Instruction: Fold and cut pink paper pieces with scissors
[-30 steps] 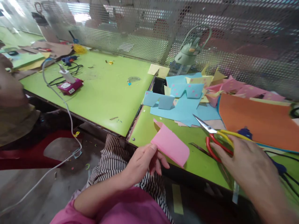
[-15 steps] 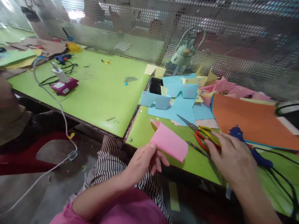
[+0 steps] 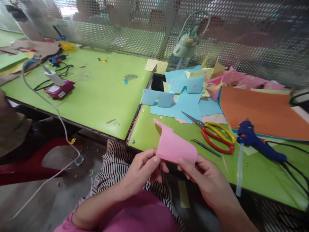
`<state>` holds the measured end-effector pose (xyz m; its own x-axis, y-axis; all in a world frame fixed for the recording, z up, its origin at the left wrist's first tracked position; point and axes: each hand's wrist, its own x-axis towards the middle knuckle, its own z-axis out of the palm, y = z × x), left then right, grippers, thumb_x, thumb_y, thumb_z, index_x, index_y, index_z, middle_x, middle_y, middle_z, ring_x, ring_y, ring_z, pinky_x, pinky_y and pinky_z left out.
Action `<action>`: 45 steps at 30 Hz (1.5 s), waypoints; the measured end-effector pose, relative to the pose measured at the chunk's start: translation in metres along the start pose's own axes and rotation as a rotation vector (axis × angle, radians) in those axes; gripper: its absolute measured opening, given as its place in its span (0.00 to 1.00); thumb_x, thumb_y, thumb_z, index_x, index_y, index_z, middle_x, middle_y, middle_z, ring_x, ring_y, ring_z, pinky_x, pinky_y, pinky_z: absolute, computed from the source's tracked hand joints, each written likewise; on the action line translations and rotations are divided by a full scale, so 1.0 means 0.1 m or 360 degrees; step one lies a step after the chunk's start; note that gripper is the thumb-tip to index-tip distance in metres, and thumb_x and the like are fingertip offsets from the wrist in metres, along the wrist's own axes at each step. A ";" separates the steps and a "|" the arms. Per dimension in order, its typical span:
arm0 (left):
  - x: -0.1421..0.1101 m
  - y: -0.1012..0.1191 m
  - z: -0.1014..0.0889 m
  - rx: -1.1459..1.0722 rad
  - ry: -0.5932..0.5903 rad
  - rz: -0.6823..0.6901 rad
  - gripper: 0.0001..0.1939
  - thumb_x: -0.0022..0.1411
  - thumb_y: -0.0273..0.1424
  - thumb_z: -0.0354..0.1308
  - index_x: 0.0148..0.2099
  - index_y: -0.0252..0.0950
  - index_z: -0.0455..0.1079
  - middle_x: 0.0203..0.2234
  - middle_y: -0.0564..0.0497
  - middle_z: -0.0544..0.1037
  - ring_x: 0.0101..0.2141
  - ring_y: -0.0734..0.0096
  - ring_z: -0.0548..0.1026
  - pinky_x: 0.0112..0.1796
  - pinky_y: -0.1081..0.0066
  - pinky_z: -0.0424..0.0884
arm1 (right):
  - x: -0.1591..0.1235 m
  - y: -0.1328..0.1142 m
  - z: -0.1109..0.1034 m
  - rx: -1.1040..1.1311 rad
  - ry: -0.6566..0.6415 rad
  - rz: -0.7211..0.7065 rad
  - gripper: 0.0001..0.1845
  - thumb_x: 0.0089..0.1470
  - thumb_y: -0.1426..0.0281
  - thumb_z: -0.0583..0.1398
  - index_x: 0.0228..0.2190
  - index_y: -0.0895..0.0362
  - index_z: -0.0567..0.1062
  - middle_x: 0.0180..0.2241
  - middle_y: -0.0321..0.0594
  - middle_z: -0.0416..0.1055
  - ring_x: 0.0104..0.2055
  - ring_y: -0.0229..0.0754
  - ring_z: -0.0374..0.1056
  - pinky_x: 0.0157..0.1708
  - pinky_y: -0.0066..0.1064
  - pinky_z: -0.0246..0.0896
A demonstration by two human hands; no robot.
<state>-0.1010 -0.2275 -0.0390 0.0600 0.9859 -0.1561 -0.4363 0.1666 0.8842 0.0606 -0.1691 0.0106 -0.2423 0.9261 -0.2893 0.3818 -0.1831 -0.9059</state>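
Observation:
A curved pink sheet (image 3: 176, 145), paper or thin foam, is held over the table's front edge. My left hand (image 3: 146, 166) pinches its lower left corner between thumb and fingers. At its lower right edge, my right hand (image 3: 201, 172) grips it with the thumb on top. Just beyond my right hand lie tweezers (image 3: 207, 148) and scissors (image 3: 210, 132) with one red and one yellow handle. A blue glue gun (image 3: 256, 140) rests farther right, a clear glue stick (image 3: 239, 170) sticking out of it.
Light blue cut pieces (image 3: 187, 106) and pink ones (image 3: 251, 80) pile up behind the scissors, beside an orange sheet (image 3: 263, 109). A green-lidded bottle (image 3: 184, 48) stands by the perforated metal screen. A purple power adapter (image 3: 60, 90) with a white cable sits on the left table.
My right hand has left the scissors' handles and moved left to take the pink sheet's right edge. The scissors now lie free on the table. My left hand keeps its hold.

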 end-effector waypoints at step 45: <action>0.06 -0.01 -0.01 -0.0110 -0.0025 -0.0522 0.18 0.50 0.41 0.70 0.37 0.31 0.79 0.29 0.43 0.83 0.28 0.72 0.80 0.20 0.83 0.68 | 0.01 0.13 0.13 0.0275 0.0083 0.0139 0.18 0.38 0.54 0.70 0.20 0.56 0.77 0.13 0.30 0.63 0.16 0.30 0.52 0.15 0.25 0.49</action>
<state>-0.1015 -0.2221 -0.0410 0.2207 0.8802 -0.4203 -0.4511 0.4741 0.7561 0.0536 -0.1747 -0.0053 -0.1667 0.9193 -0.3565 0.2392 -0.3130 -0.9191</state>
